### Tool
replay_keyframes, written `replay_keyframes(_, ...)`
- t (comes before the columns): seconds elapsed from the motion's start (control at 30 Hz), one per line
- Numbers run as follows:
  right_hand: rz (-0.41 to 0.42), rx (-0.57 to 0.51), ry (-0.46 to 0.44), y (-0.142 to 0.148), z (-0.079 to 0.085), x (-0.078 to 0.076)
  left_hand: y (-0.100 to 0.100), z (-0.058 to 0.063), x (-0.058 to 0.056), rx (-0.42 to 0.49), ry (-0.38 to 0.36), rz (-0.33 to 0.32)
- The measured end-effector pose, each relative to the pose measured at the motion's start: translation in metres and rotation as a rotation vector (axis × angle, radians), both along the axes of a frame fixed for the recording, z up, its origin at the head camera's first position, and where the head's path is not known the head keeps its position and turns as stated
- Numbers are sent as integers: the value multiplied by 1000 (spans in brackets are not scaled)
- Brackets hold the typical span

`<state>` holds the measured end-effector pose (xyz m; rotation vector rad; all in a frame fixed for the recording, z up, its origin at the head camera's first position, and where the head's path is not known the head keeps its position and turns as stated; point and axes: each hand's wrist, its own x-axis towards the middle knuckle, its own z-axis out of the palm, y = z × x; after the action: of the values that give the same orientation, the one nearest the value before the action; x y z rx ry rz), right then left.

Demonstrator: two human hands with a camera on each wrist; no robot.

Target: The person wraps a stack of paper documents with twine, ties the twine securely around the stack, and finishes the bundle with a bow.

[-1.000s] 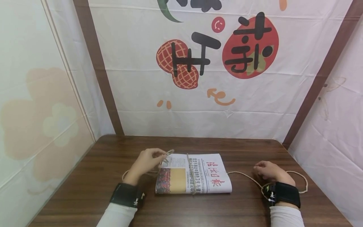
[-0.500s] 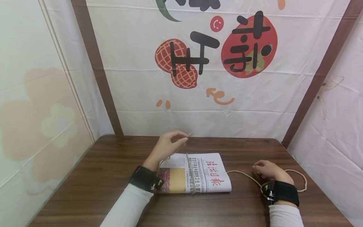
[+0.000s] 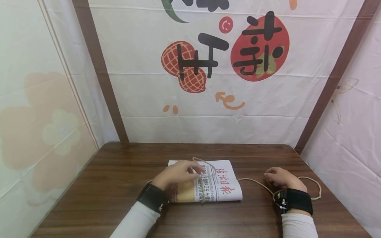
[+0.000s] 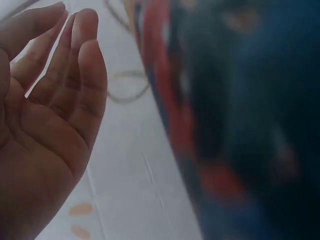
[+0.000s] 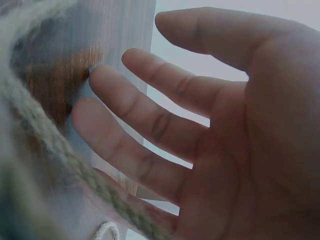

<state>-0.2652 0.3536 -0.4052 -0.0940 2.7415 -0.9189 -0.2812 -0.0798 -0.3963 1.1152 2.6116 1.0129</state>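
Note:
A folded newspaper lies on the wooden table with a twine strand running across its top. Over its left part hovers my left hand, fingers loosely bent. Just beyond those fingertips a loose loop of twine hangs or lies over the paper; the left wrist view shows this twine loop apart from the fingers. My right hand rests on the table to the right, fingers relaxed and holding nothing in the right wrist view. Twine passes close by its palm side.
From the newspaper's right edge a twine length runs to the right wrist and loops beyond it. Printed cloth hangs behind the brown table, with more cloth at both sides. Black straps circle both wrists.
My left hand has carried the twine end up and rightward over the newspaper, then come down and let it go; a twine loop now falls across the paper. The right hand stays put.

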Motion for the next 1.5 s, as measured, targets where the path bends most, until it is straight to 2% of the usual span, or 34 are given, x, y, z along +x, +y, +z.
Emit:
replay_keyframes(0.13,27,31,52,-3,2,-1,-20,2,3,56,24,63)
replay_keyframes(0.27,68,90,158,-14,5,-2,-46,2,8,86,68,156)
replay_keyframes(0.33,94,110,221,-23,6,-5,-59,1,11,102,59,209)
replay_keyframes(0.43,118,93,268,-43,7,-7,-77,-1,13,116,57,268)
replay_keyframes(0.57,146,58,277,-75,10,-10,-99,0,16,119,73,330)
replay_keyframes(0.67,228,48,288,-103,12,-11,-113,5,19,135,84,362)
replay_keyframes(0.87,477,50,335,-155,11,-5,-131,13,24,136,91,407)
replay_keyframes(1.0,566,102,299,-179,6,0,-133,15,25,133,96,414)
replay_keyframes(1.1,592,116,270,-188,3,4,-134,13,24,129,92,407)
replay_keyframes(1.23,605,68,278,-188,3,3,-135,11,23,127,81,396)
replay_keyframes(1.4,598,28,366,-178,5,-3,-136,8,22,130,64,388)
replay_keyframes(1.5,567,13,432,-169,6,-8,-136,7,22,123,57,392)
